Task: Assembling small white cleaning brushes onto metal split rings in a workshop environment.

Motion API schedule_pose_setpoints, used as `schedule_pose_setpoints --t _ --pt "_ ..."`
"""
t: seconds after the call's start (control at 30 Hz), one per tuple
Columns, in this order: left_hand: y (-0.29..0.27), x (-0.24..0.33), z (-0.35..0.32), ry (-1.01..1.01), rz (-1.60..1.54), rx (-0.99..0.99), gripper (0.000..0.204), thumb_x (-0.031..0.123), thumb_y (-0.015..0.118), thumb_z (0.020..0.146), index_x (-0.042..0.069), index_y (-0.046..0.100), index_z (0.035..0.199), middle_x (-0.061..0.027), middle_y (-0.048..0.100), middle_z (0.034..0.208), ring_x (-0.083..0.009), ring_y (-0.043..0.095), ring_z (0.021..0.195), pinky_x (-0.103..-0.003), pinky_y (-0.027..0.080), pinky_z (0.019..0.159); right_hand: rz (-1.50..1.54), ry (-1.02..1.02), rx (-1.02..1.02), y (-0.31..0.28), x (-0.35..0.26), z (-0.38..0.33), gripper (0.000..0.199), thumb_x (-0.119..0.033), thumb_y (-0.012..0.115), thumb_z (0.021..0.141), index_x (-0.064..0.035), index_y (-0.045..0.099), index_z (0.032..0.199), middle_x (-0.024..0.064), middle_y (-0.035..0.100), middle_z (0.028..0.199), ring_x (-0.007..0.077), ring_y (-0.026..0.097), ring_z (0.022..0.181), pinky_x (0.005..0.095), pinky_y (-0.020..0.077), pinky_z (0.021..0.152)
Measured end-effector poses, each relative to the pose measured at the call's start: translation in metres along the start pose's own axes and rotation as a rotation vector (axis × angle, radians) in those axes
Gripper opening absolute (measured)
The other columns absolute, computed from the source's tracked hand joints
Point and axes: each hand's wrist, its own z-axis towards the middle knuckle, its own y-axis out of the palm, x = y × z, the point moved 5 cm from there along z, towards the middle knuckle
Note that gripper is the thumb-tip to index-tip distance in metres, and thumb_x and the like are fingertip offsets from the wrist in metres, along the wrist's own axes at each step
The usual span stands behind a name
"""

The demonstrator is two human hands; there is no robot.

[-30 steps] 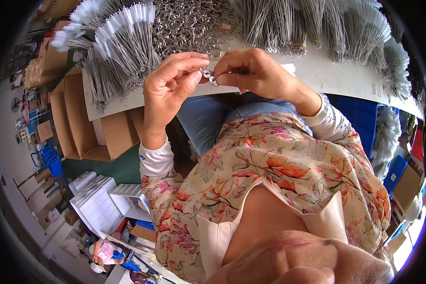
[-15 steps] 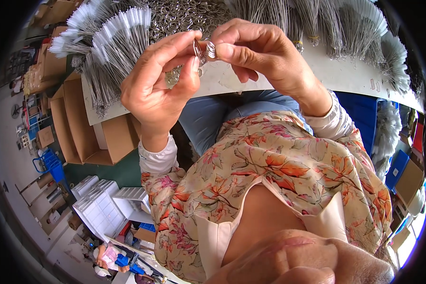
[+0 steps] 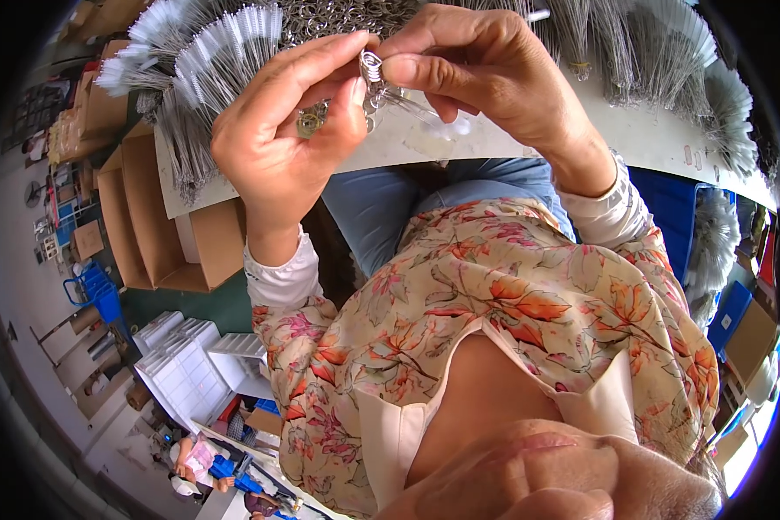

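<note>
Both my hands meet above the near edge of the table. Between the thumb and fingers of my left hand are small shiny metal rings. My right hand pinches at the same rings from the other side, thumb against index finger. Thin wire stems run from below the rings toward blurred white tips under my right hand. Whether the stems are gripped or hang from the rings, I cannot tell. Behind my fingers lies a large heap of loose metal rings.
Bundles of thin wire brushes with white bristles lie at the table's left. More wire bundles line the right side of the white table. Open cardboard boxes stand on the left, a blue bin on the right. Another person is far off.
Both hands have risen slightly, and the rings between them have turned. Wire stems with white tips now show below my right hand.
</note>
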Motion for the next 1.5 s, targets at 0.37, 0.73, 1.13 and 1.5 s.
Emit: schedule_pose_setpoints --t 0.37,0.73,1.13,1.5 --pt "0.005 -0.008 0.007 -0.082 -0.031 -0.076 0.022 -0.003 0.063 0.081 -0.004 0.064 0.103 -0.0080 0.065 0.088 -0.0114 0.062 0.073 -0.021 0.052 0.067 -0.107 -0.049 0.009 -0.006 0.001 -0.004 0.015 -0.009 0.065 0.084 -0.0006 0.067 0.095 0.0055 0.056 0.086 0.0067 0.051 0.056 0.0186 0.0443 0.047" --pt "-0.001 -0.019 -0.002 -0.596 -0.582 -0.088 0.011 0.010 0.058 0.089 0.004 0.063 0.096 -0.0002 0.059 0.077 -0.0044 0.050 0.061 -0.019 0.040 0.054 -0.022 0.038 0.059 -0.003 0.005 -0.009 0.015 -0.016 0.065 0.085 -0.0038 0.066 0.093 -0.0021 0.054 0.063 0.0022 0.043 0.048 0.0169 0.0287 0.041" --pt "-0.026 -0.005 -0.015 -0.643 -0.466 -0.118 0.021 0.012 0.051 0.093 -0.001 0.055 0.108 -0.0037 0.057 0.077 -0.0050 0.045 0.059 -0.019 0.037 0.053 0.040 0.048 -0.085 0.017 0.011 0.002 0.015 -0.012 0.064 0.086 -0.0012 0.064 0.097 -0.0031 0.052 0.064 0.0017 0.040 0.051 0.0168 0.0297 0.044" --pt "-0.037 -0.007 -0.020 -0.330 -0.506 0.123 0.017 0.012 0.056 0.090 -0.003 0.062 0.095 -0.0098 0.067 0.089 -0.0182 0.064 0.082 -0.028 0.051 0.077 0.004 0.040 -0.085 0.036 0.013 0.004 0.013 -0.011 0.065 0.085 -0.0041 0.067 0.096 0.0038 0.059 0.081 0.0049 0.054 0.060 0.0184 0.0419 0.049"
